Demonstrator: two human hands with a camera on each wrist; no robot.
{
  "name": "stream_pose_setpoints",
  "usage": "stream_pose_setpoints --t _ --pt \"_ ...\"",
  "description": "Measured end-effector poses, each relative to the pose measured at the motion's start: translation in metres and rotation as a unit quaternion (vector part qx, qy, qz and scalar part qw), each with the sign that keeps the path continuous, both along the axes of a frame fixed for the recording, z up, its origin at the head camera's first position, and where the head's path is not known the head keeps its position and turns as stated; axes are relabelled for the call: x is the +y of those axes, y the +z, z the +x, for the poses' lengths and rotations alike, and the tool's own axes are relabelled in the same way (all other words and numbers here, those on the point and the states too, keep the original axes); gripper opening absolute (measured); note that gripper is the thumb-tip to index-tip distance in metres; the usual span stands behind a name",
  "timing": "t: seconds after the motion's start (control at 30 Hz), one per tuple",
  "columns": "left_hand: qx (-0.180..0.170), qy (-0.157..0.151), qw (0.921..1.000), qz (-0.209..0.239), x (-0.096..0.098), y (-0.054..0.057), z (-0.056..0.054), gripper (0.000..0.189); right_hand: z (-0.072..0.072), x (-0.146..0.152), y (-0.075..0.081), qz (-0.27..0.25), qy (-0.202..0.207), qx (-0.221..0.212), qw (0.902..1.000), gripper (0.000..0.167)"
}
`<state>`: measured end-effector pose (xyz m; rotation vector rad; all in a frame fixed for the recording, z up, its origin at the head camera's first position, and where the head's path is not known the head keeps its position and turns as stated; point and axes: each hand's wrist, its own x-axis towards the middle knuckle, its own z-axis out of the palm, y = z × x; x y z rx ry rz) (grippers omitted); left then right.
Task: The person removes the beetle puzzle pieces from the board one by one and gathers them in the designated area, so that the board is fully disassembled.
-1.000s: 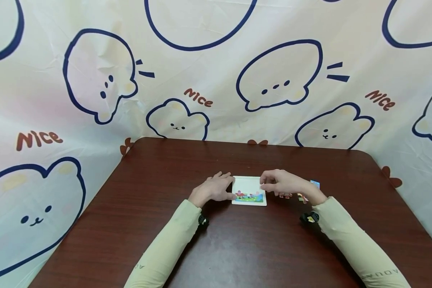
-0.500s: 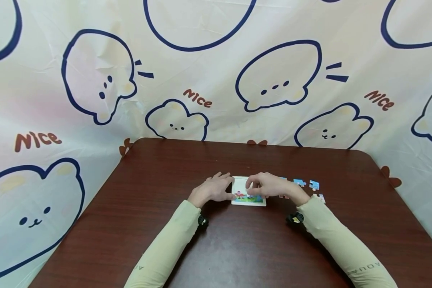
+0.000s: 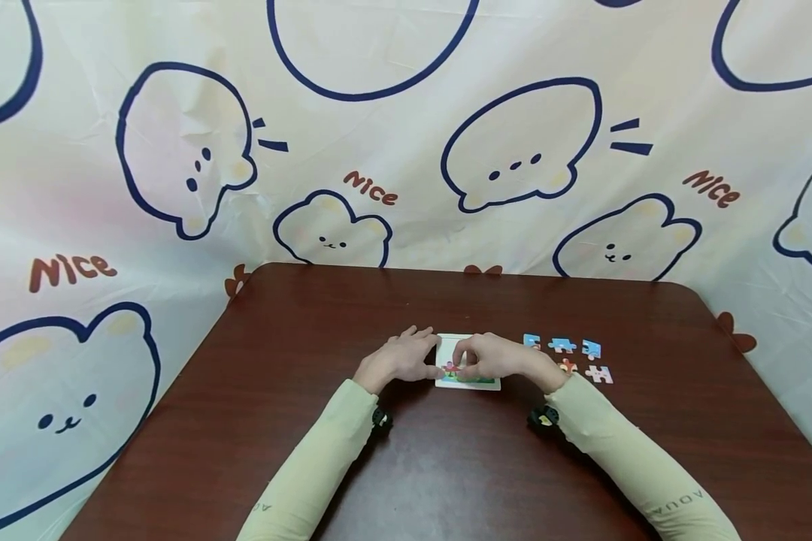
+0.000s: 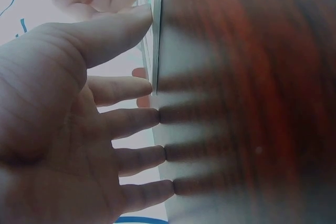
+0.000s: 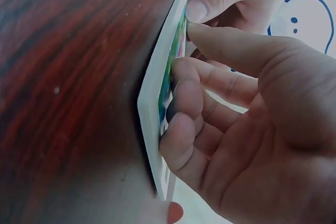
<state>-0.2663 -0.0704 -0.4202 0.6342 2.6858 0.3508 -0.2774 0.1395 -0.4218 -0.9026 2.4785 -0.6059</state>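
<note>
A white-framed jigsaw tray (image 3: 446,385) lies flat on the table, with a green and pink picture in its near part. My left hand (image 3: 401,356) rests at the tray's left side, thumb on the frame. Its straight fingers (image 4: 139,159) spread past the tray, tips down at the table. Over the tray, my right hand (image 3: 492,356) bends its fingers and pinches a jigsaw piece, mostly hidden behind the thumb and index finger. In the right wrist view the curled fingertips (image 5: 178,129) of that hand touch the tray (image 5: 149,103) along its inside.
Several loose jigsaw pieces lie right of the tray, among them a blue piece (image 3: 562,346), another blue corner-like piece (image 3: 592,349) and a pale pink piece (image 3: 599,374). The dark wood table (image 3: 352,315) ends at a printed cloth backdrop (image 3: 419,225).
My right hand has moved left from the tray's right edge to over its middle, then lower, uncovering loose pieces on the right. My left hand has stayed in place.
</note>
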Motion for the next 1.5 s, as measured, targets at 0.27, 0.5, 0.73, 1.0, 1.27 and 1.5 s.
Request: stream_pose_setpoints --t 0.27,0.5,0.73,1.0,1.27,1.5 --pt "0.004 0.000 1.0000 0.001 -0.001 -0.002 0.001 0.065 0.004 -0.008 -0.005 0.019 -0.015 0.012 0.9996 0.016" --pt "0.006 -0.001 1.0000 -0.004 0.000 -0.002 -0.001 0.065 0.004 -0.010 -0.006 0.025 -0.023 0.017 0.9993 0.016" --pt "0.011 -0.004 0.9999 -0.007 0.001 -0.001 -0.001 0.064 0.003 -0.007 -0.007 0.016 -0.022 0.008 0.9996 0.016" --pt "0.010 0.000 0.9999 -0.006 0.002 -0.002 0.000 0.066 0.003 -0.005 -0.010 0.002 -0.015 0.001 0.9999 0.017" --pt "0.004 0.001 1.0000 -0.005 0.001 -0.002 -0.002 0.066 0.004 -0.004 -0.009 -0.009 -0.008 -0.005 0.9999 0.018" --pt "0.001 -0.002 1.0000 -0.004 0.000 0.000 0.000 0.068 0.003 -0.003 -0.011 -0.014 -0.005 -0.006 0.9999 0.018"
